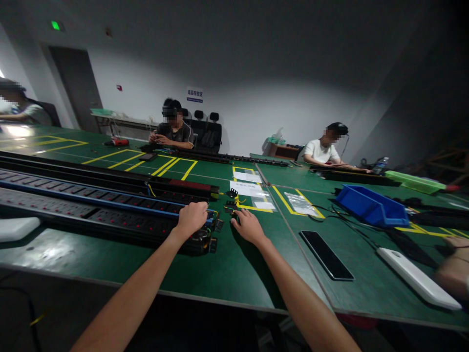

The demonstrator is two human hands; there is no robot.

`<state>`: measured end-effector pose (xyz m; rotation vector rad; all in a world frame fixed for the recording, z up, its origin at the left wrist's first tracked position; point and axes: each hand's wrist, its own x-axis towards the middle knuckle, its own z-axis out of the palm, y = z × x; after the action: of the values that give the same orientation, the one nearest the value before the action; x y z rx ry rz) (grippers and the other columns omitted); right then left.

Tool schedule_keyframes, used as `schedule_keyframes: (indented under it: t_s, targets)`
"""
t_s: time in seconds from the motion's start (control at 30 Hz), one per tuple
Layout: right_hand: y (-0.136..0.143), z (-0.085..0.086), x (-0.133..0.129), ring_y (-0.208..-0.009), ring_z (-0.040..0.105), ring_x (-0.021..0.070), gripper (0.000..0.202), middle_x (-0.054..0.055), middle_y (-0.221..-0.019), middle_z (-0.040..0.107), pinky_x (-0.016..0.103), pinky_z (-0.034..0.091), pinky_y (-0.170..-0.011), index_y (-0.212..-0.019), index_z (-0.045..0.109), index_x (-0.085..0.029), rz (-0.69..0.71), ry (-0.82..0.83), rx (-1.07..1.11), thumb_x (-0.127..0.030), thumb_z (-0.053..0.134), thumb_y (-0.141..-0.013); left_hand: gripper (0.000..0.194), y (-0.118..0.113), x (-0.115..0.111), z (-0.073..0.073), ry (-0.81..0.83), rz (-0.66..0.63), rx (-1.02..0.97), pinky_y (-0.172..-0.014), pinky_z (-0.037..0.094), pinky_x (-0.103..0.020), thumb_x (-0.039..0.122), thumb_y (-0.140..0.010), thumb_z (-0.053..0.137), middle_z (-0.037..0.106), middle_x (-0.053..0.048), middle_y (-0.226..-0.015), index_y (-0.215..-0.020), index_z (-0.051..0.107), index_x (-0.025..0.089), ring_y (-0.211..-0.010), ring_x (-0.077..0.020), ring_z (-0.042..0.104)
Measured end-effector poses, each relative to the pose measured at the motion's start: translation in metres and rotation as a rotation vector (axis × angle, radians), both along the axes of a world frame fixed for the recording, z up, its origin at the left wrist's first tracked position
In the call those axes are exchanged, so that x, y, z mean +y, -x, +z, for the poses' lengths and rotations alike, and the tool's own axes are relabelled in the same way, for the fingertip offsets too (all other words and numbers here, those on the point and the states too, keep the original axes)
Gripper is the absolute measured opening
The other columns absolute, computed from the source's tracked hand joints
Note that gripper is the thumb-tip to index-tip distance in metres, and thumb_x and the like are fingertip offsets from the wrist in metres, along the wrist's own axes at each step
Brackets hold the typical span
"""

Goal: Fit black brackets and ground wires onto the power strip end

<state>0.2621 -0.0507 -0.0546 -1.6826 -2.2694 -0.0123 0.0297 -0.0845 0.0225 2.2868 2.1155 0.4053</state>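
Long black power strips [128, 222] with rows of sockets and small red marks lie side by side at the left; one has a blue edge. My left hand [192, 218] is closed over the right end of the blue-edged power strip [161, 210], its fingertips partly hidden. Wires and black end pieces [213, 244] stick out beside it. My right hand [249, 225] lies low over the table with thumb and fingers apart, its fingertips at a small black end plate [230, 208]. Another black plate [231, 192] with a yellow wire lies just beyond.
On the green table [227, 278] are a dark phone [326, 255], a white power bank-like block [417, 278], a blue bin [372, 205], paper sheets [245, 189] and a plastic bag [300, 203]. A red power tool [117, 142] lies far left. Several co-workers sit around; one's arm [454, 269] reaches in at right.
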Motion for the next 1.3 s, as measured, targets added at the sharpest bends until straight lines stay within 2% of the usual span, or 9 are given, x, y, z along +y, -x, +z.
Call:
schedule_keyframes:
  t_s: [0.57,0.93,1.3]
  targets:
    - [0.0007,0.0033,-0.0018,-0.129,0.05,0.0271,0.047,0.014,-0.134,0.059,0.039,0.037,-0.107,-0.138,0.057,-0.02,0.002,0.004,-0.012,-0.045,0.045,-0.099,0.024,0.0009,0.0016,-0.0033,-0.018,-0.005,0.027,-0.076,0.05,-0.037,0.024,-0.09,0.042,0.073,-0.011,-0.092,-0.089,0.066,0.024,-0.09,-0.0298,0.07]
    - [0.0003,0.0017,-0.0015,-0.13,0.049,0.0268,0.048,0.014,-0.135,0.059,0.039,0.036,-0.108,-0.138,0.057,-0.02,0.003,-0.001,-0.003,-0.045,0.044,-0.099,0.024,-0.0009,-0.0004,0.0012,0.016,0.01,0.02,-0.08,0.049,-0.035,0.024,-0.09,0.043,0.073,-0.01,-0.095,-0.091,0.067,0.024,-0.093,-0.0284,0.069]
    - [-0.0002,0.002,-0.0011,-0.127,0.05,0.0265,0.048,0.013,-0.131,0.061,0.039,0.038,-0.106,-0.137,0.057,-0.019,0.013,-0.015,-0.013,-0.045,0.045,-0.099,0.024,-0.0008,0.0008,-0.0015,0.01,0.023,0.023,-0.081,0.049,-0.033,0.025,-0.092,0.043,0.074,-0.009,-0.096,-0.093,0.067,0.024,-0.093,-0.0258,0.069]
